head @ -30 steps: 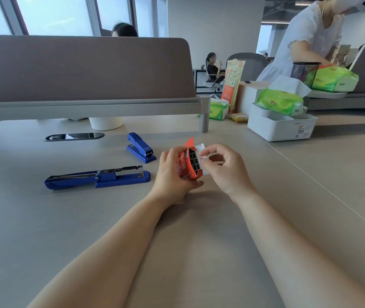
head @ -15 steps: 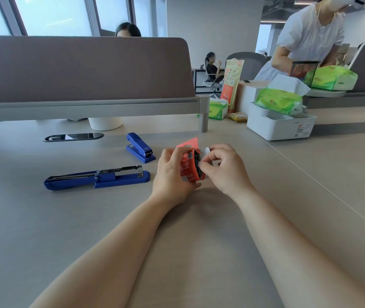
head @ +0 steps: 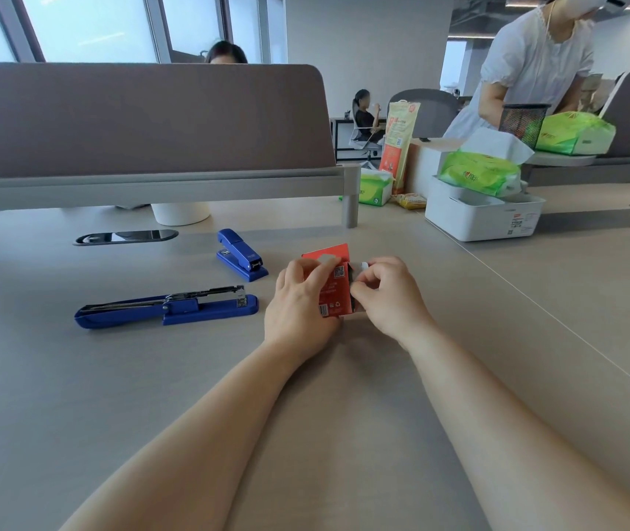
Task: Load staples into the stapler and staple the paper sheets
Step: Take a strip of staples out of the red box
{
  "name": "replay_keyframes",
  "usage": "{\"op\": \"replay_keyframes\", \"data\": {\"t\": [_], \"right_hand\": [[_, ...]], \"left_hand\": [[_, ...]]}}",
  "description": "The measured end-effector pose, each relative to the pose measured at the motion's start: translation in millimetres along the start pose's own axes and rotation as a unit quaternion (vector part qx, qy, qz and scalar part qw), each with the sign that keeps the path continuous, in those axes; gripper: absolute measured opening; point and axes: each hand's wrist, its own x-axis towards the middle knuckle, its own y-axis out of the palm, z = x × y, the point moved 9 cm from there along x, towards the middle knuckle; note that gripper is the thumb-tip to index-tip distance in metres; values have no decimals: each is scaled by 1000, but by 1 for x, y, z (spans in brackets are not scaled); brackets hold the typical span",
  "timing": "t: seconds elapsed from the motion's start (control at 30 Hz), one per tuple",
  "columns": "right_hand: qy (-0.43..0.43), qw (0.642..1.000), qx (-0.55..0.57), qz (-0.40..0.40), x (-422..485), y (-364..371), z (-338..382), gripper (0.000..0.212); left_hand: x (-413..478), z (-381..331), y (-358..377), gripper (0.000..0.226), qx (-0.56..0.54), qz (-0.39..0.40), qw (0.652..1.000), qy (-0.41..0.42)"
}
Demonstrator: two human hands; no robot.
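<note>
My left hand (head: 298, 300) grips a small red staple box (head: 334, 289) from its left side, flap up. My right hand (head: 386, 297) pinches at the box's open right end, where a small white piece (head: 364, 266) shows; whether it holds staples is hidden by the fingers. Left of my hands a blue stapler (head: 168, 306) lies swung fully open, its metal staple channel facing up. A second, closed blue stapler (head: 240, 254) sits behind it. No paper sheets are in view.
A grey desk divider (head: 145, 120) runs across the back. A white storage box (head: 482, 212) with green tissue packs stands at the right. A cable slot (head: 125, 236) and white cup (head: 180, 213) lie at the back left. A person in white stands far right.
The staple box has turned so its printed red face now faces me instead of its open dark end. My right fingers closed in against the box's right end.
</note>
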Motion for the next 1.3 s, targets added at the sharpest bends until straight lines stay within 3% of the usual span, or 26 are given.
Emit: {"op": "replay_keyframes", "data": {"t": [0.17,0.33,0.6,1.0,1.3], "right_hand": [[45,998,46,12,0,1,-8,33],[119,984,132,15,-1,-3,-19,24],[147,979,143,16,-2,-5,-24,23],[116,984,132,9,-1,-5,-22,12],[76,993,82,-22,0,-9,-15,20]], "left_hand": [[0,0,0,78,16,0,1000,-2],[1,4,0,83,11,2,1000,-6],[2,4,2,84,18,5,1000,-1],[3,4,4,84,21,9,1000,4],[2,5,4,81,19,0,1000,7]]}}
